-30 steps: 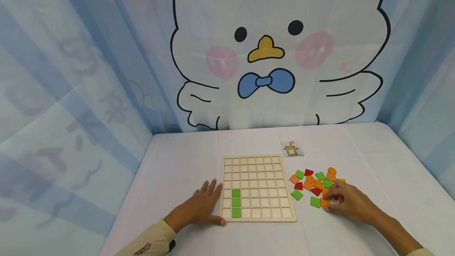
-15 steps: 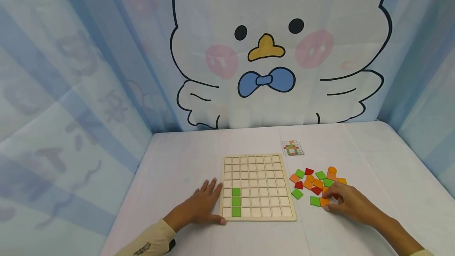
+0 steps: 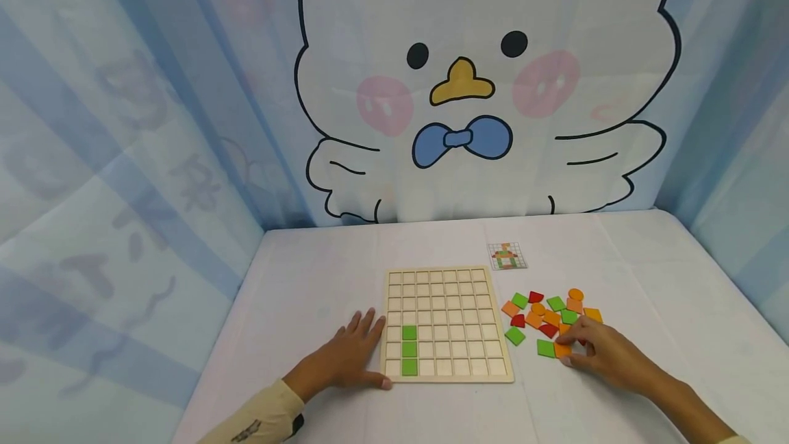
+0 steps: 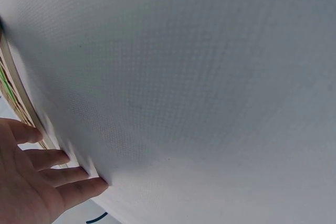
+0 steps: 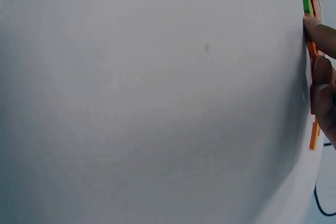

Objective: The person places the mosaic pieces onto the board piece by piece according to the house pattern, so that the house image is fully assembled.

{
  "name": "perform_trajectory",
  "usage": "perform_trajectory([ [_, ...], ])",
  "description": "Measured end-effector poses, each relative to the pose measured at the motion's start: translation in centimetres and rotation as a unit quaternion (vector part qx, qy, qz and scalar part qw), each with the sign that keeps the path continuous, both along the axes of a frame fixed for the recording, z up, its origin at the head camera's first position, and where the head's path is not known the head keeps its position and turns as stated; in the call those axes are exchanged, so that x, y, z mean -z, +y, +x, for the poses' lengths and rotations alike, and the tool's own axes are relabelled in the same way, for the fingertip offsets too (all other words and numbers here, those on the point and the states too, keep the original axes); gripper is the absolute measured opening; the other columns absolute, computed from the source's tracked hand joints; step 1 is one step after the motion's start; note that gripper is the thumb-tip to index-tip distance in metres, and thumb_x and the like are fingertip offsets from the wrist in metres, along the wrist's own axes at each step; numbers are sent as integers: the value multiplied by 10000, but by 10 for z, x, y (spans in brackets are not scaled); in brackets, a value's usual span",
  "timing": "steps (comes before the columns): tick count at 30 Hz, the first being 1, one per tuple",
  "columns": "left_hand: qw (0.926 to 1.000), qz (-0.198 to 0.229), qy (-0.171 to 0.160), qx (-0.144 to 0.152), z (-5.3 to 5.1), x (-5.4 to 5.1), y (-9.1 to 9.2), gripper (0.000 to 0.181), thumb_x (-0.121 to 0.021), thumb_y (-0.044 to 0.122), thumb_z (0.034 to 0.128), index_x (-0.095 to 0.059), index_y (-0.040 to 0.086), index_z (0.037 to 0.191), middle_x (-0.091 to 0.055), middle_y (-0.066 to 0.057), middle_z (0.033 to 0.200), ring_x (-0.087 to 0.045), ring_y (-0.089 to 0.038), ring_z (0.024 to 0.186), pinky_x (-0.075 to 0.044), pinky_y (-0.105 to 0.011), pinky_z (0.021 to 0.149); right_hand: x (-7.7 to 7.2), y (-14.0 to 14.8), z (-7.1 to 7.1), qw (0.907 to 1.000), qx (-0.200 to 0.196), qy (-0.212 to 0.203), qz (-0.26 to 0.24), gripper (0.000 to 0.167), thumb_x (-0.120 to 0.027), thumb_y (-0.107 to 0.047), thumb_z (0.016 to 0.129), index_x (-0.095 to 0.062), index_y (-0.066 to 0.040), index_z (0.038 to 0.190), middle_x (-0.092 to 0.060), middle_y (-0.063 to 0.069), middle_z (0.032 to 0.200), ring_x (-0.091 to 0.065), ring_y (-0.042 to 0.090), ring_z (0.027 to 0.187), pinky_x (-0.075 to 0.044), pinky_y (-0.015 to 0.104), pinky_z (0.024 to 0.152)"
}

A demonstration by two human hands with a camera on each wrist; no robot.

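Tile [image 3: 561,350], flat and orange, is pinched by the right hand [image 3: 607,356]; the left hand [image 3: 353,360], fingers apart, touches the board [image 3: 444,350].

One left hand [image 3: 348,360] and one right hand [image 3: 607,356]. One board [image 3: 453,304] with seven rows of seven holes [image 3: 444,349]. Three green squares [image 3: 409,349] in it. One small card [image 3: 507,256]. Off the board, at least five more green squares, at least three red bits [image 3: 536,297], two orange rounds [image 3: 576,294] and at least six orange squares [image 3: 533,321]. Can't tell exactly, with fingers [image 3: 579,325] in the way. One drawn bird [image 3: 370,12] with two black eyes [image 3: 514,44], two pink cheeks [image 3: 385,105], one beak [image 3: 462,91], one bow [image 3: 491,138].
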State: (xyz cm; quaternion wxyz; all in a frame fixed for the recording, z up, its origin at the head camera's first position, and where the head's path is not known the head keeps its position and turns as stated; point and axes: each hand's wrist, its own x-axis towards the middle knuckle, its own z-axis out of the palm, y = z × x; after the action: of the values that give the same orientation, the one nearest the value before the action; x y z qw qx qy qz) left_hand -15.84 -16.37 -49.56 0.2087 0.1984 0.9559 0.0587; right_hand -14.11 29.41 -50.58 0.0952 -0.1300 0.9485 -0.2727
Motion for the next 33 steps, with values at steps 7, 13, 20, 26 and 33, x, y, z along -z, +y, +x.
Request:
perform_trajectory([
  [7, 10000, -1, 9, 41, 0, 0, -1, 1178, -677, 783, 733, -256, 101, 1597, -191, -189, 1666, -198, -447, 1520, -330, -623, 1137, 0, -3, 5, 9999, -22, 146, 15, 260, -819, -177, 821, -720, -141, 1058, -499, -49, 868, -417, 37, 720, -396, 189, 604],
  [13, 10000, -14, 19, 50, 0, 0, 0, 1177, -676, 782, 733, -258, 98, 1596, -194, -192, 1664, -201, -449, 1518, -332, -626, 1135, 1, -6, 9, 9995, -2, 294, -119, 272, -797, -134, 838, -671, -130, 1079, -541, -63, 904, -408, 10, 696, -395, 192, 603],
  [20, 10000, -20, -7, 12, 0, 0, 0, 1178, -677, 784, 730, -261, 102, 1596, -195, -189, 1665, -201, -449, 1519, -328, -627, 1137, 2, -6, 9, 9996, 24, 197, -185, 278, -799, -136, 836, -677, -134, 1086, -561, -61, 904, -413, 22, 678, -393, 200, 587],
  [26, 10000, 9, 19, 34, 1, 1, -1, 1179, -668, 793, 730, -258, 108, 1597, -191, -188, 1666, -202, -447, 1519, -329, -621, 1140, -1, 0, 5, 9989, -169, 37, -428, 270, -774, -114, 857, -692, -134, 1114, -607, -46, 943, -429, 30, 671, -402, 201, 572],
  [33, 10000, -1, 22, 63, -1, 3, -1, 1185, -657, 804, 729, -254, 107, 1599, -187, -186, 1668, -201, -445, 1520, -329, -617, 1142, -7, 1, -3, 9977, -313, -181, -576, 284, -742, -151, 896, -696, -145, 1176, -584, -47, 899, -449, 37, 679, -411, 204, 571],
])
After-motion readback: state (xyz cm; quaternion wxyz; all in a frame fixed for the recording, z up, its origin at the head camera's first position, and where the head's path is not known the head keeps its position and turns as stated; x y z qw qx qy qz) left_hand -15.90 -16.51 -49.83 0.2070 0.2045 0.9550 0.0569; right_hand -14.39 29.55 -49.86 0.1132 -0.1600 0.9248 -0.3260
